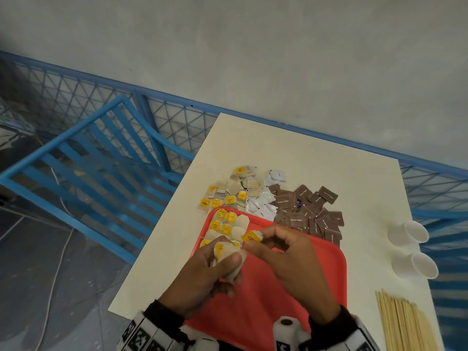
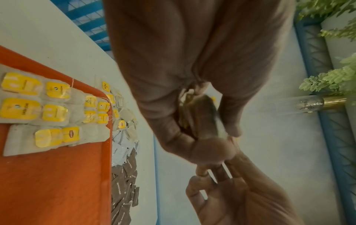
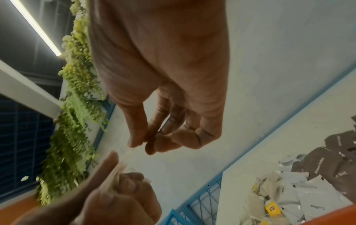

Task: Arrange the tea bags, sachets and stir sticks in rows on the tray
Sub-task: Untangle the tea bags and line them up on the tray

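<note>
A red tray (image 1: 283,287) lies in front of me, with tea bags (image 1: 224,225) in rows at its far left corner. The same rows (image 2: 48,109) show in the left wrist view. My left hand (image 1: 225,262) grips a small bunch of tea bags (image 1: 229,254) over the tray. My right hand (image 1: 263,239) pinches one yellow-tagged tea bag (image 1: 251,236) beside that bunch. In the right wrist view the right fingertips (image 3: 134,141) are pressed together above the left hand's bunch (image 3: 117,172). Wooden stir sticks (image 1: 405,323) lie at the table's near right.
Beyond the tray lie loose tea bags (image 1: 235,191), white sachets (image 1: 263,201) and brown sugar sachets (image 1: 309,211). Two white paper cups (image 1: 415,249) lie on their sides at the right edge. A blue chair (image 1: 96,168) and blue mesh fence stand left of the table.
</note>
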### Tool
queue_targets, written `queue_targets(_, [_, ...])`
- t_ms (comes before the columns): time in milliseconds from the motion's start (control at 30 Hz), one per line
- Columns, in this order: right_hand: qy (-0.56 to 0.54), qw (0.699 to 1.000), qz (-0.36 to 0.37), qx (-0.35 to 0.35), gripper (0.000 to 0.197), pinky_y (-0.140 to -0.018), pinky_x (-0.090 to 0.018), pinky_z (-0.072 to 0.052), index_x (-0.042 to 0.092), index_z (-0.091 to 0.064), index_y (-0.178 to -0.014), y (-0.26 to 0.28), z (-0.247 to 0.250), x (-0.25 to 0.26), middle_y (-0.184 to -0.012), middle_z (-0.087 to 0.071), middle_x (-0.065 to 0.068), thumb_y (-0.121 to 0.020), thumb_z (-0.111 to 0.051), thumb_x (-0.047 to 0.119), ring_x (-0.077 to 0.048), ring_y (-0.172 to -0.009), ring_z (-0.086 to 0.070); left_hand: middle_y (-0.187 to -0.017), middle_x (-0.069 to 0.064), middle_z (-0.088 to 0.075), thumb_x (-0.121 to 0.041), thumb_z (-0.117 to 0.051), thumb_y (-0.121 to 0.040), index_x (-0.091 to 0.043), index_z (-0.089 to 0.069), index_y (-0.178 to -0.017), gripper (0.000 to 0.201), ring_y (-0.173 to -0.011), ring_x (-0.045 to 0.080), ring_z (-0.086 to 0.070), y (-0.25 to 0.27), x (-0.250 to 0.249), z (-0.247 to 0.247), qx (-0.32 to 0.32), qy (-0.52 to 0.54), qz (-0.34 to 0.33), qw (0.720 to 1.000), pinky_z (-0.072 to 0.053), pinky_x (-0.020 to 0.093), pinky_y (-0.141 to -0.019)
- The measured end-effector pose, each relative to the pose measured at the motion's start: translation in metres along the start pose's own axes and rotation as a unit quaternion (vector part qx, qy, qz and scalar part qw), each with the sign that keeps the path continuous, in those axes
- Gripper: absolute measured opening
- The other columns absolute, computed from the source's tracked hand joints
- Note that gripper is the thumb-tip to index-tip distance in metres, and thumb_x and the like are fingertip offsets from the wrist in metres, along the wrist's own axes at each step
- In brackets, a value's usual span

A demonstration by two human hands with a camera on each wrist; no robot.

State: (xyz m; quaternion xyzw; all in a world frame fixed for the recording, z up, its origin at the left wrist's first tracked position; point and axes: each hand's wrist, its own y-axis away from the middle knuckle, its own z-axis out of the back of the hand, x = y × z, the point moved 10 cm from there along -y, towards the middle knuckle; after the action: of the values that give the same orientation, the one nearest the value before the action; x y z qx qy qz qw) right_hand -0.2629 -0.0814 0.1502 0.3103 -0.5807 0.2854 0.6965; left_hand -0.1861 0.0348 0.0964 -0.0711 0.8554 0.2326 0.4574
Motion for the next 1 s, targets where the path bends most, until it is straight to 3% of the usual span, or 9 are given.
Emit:
queue_targets(167, [-0.029, 1.000, 0.006, -0.001, 0.027, -0.059, -0.015, -0.045, 0.007, -0.072, -0.079, 0.000, 0.007, 0.014, -0.071, -0.071, -0.007, -0.081, -0.065, 0.032, -0.004, -0.059, -0.057, -0.070, 0.019, -0.059, -0.031, -0.081, -0.076, -0.011, -0.057, -0.088, 0.033, -0.056, 0.019, -0.058, 0.000, -0.004, 0.000, 0.018, 0.004, -0.004, 1.000, -0.050, 0.026, -0.046])
queue_targets(300, [-0.026, 0.999, 0.026, 0.002, 0.035, -0.061, -0.016, -0.045, 0.003, -0.072, -0.085, -0.002, 0.007, 0.026, -0.073, -0.071, -0.002, -0.090, -0.054, 0.032, -0.003, -0.063, -0.059, -0.070, 0.018, -0.058, -0.026, -0.077, -0.080, -0.015, -0.062, -0.094, 0.024, -0.057, 0.019, -0.057, 0.000, 0.003, 0.005, 0.010, 0.012, 0.004, 1.000, -0.048, 0.026, -0.045])
queue_targets(400, [-0.027, 0.998, 0.052, -0.024, 0.038, -0.062, -0.022, -0.047, 0.004, -0.073, -0.081, -0.002, 0.015, 0.036, -0.069, -0.068, -0.007, -0.091, -0.065, 0.040, -0.006, -0.064, -0.060, -0.070, 0.014, -0.056, -0.028, -0.076, -0.079, -0.014, -0.068, -0.100, 0.027, -0.058, 0.017, -0.055, 0.000, 0.007, 0.008, 0.007, -0.003, 0.011, 1.000, -0.047, 0.025, -0.046])
queue_targets(567, [-0.141, 0.989, 0.038, -0.014, 0.048, -0.064, -0.027, -0.051, 0.007, -0.073, -0.079, 0.003, 0.016, 0.043, -0.073, -0.069, -0.014, -0.070, -0.078, 0.054, -0.017, -0.066, -0.061, -0.076, 0.008, -0.060, -0.028, -0.077, -0.076, -0.017, -0.074, -0.091, 0.018, -0.065, 0.013, -0.061, 0.001, 0.011, 0.008, 0.014, 0.002, 0.029, 0.999, -0.048, 0.023, -0.045])
queue_targets(767, [-0.140, 0.988, 0.064, 0.002, 0.059, -0.065, -0.026, -0.050, -0.002, -0.067, -0.078, 0.005, 0.011, 0.052, -0.078, -0.068, -0.016, -0.073, -0.076, 0.056, -0.016, -0.068, -0.061, -0.085, 0.008, -0.066, -0.021, -0.079, -0.079, -0.015, -0.070, -0.107, 0.030, -0.072, 0.018, -0.066, 0.002, 0.012, 0.001, 0.070, -0.016, 0.048, 0.996, -0.054, 0.026, -0.051])
queue_targets(867, [-0.138, 0.988, 0.062, 0.015, 0.055, -0.062, -0.024, -0.050, 0.002, -0.068, -0.081, 0.006, 0.006, 0.055, -0.082, -0.071, -0.016, -0.075, -0.074, 0.057, -0.016, -0.066, -0.061, -0.086, 0.010, -0.064, -0.039, -0.084, -0.075, -0.012, -0.070, -0.105, 0.042, -0.072, 0.019, -0.066, 0.003, 0.013, -0.004, 0.089, 0.023, 0.056, 0.994, -0.055, 0.027, -0.052])
queue_targets(933, [-0.121, 0.989, 0.079, 0.010, 0.051, -0.060, -0.023, -0.049, 0.003, -0.068, -0.080, 0.009, 0.008, 0.062, -0.080, -0.072, -0.012, -0.079, -0.071, 0.054, -0.013, -0.065, -0.060, -0.083, 0.013, -0.063, -0.048, -0.087, -0.068, -0.007, -0.071, -0.101, 0.055, -0.066, 0.019, -0.064, 0.000, 0.016, -0.001, 0.059, 0.079, 0.075, 0.992, -0.055, 0.028, -0.048])
queue_targets(1000, [-0.093, 0.990, 0.107, 0.009, 0.041, -0.061, -0.021, -0.048, 0.004, -0.068, -0.078, 0.013, 0.009, 0.072, -0.078, -0.072, -0.011, -0.085, -0.066, 0.044, -0.011, -0.065, -0.060, -0.080, 0.013, -0.064, -0.047, -0.093, -0.057, -0.006, -0.073, -0.098, 0.061, -0.061, 0.017, -0.064, -0.003, 0.024, 0.008, 0.008, 0.137, 0.102, 0.985, -0.056, 0.029, -0.047])
